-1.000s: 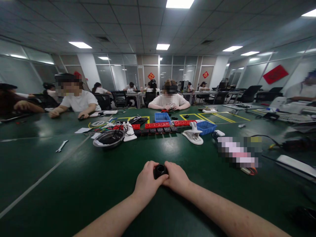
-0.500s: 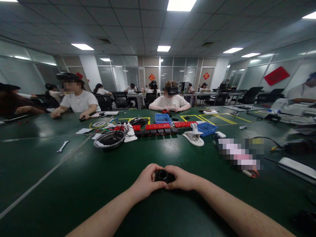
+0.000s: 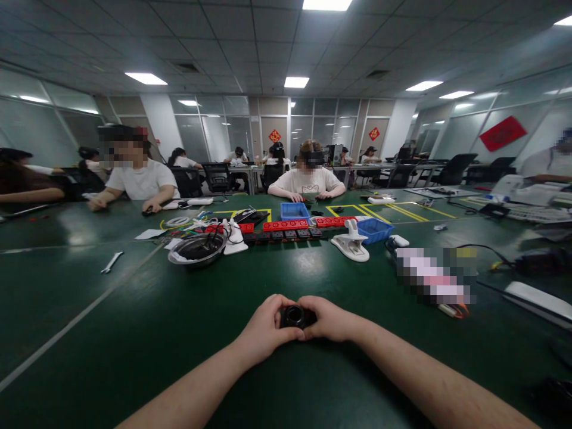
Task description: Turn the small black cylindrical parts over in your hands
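Between my two hands is a small black object with a round, ring-shaped opening (image 3: 294, 316) facing up toward me. I cannot make out its exact kind. My left hand (image 3: 270, 325) grips its left side, with the thumb along the near edge and the fingers around the far side. On the other side, my right hand (image 3: 328, 319) closes around the right end, its fingertips meeting those of the left at the front and back. Much of the object is hidden by the fingers. Both hands are low over the green table (image 3: 214, 357).
Ahead lie a round bowl with black parts (image 3: 196, 253), red power strips (image 3: 286, 226), blue bins (image 3: 374, 231) and a white clip stand (image 3: 351, 244). A wrench (image 3: 111, 262) lies to the left. A pixelated item (image 3: 429, 277) is at right. Co-workers sit across the table.
My hands keep the same hold on the black object and have hardly moved. The view has shifted slightly. The co-worker opposite has moved their hands apart.
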### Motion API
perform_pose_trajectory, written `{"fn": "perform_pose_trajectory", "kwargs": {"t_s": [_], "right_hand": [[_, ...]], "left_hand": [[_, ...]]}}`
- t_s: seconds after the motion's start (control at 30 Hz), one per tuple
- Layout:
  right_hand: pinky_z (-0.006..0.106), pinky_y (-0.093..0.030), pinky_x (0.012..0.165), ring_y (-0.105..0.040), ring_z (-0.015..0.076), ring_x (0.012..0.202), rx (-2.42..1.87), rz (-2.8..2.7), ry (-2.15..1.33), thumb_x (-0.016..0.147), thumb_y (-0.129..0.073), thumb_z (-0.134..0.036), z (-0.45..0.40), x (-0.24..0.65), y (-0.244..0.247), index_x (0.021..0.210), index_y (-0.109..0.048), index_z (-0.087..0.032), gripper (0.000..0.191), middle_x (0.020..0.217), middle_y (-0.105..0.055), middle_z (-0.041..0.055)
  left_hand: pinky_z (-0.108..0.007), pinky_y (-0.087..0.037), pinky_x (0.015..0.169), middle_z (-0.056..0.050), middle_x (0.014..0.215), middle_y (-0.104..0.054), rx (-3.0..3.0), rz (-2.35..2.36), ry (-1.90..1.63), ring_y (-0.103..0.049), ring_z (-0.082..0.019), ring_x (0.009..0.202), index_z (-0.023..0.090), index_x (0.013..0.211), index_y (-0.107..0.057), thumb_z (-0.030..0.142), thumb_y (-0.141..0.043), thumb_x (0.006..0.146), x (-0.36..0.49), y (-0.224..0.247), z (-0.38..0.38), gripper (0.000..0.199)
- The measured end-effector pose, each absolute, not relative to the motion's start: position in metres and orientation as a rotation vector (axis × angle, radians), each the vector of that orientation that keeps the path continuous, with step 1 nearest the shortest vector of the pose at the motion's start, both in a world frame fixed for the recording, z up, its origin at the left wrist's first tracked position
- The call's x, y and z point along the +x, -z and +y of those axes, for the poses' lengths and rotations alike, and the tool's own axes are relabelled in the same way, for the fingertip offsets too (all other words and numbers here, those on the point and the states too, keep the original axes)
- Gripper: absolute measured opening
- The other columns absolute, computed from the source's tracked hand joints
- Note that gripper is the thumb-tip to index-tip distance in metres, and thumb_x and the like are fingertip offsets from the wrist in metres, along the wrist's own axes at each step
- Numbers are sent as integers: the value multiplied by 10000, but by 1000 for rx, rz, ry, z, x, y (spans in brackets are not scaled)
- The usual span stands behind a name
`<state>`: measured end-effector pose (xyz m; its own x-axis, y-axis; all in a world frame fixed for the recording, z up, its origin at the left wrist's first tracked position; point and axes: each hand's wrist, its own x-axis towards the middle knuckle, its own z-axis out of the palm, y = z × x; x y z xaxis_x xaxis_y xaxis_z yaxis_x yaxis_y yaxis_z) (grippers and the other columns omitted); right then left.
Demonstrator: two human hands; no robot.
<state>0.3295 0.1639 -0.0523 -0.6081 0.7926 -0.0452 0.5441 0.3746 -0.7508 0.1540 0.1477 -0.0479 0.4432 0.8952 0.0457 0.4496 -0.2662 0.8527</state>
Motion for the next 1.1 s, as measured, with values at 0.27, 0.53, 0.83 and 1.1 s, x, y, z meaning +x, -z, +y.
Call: {"fn": "perform_pose_trajectory", "kwargs": {"t_s": [0.27,0.53,0.83,1.1], "right_hand": [[203,-305,494,-442,122,620,-1445,-2343,-655,501,-683,-381,156,317,54,731,-465,-159,387,718,-496,-6],[296,-362,607,-502,207,712,-1667,-2309,-210,646,-543,-360,143,300,54,759,-491,-151,244,755,-546,71],[255,-367,647,-479,161,752,-1104,-2483,-634,603,-640,-379,158,326,50,860,-535,-166,350,826,-522,17],[247,-371,673,-469,151,765,-975,-2515,-848,647,-625,-296,165,335,47,848,-544,-153,260,814,-510,4]], "left_hand": [[-241,-356,599,3,821,-483,2010,1315,-798,-478,-166,725,190,848,-518,303,-671,563,159,48,141,343],[-276,-365,649,-8,841,-500,2022,1473,-857,-492,-193,780,191,813,-514,340,-646,592,162,45,138,297],[-179,-275,466,41,733,-407,1963,1135,-719,-343,-68,512,174,885,-522,308,-664,588,151,47,149,356],[-174,-278,456,39,746,-396,1936,1058,-697,-346,-63,518,167,894,-518,341,-666,585,149,48,152,385]]}}
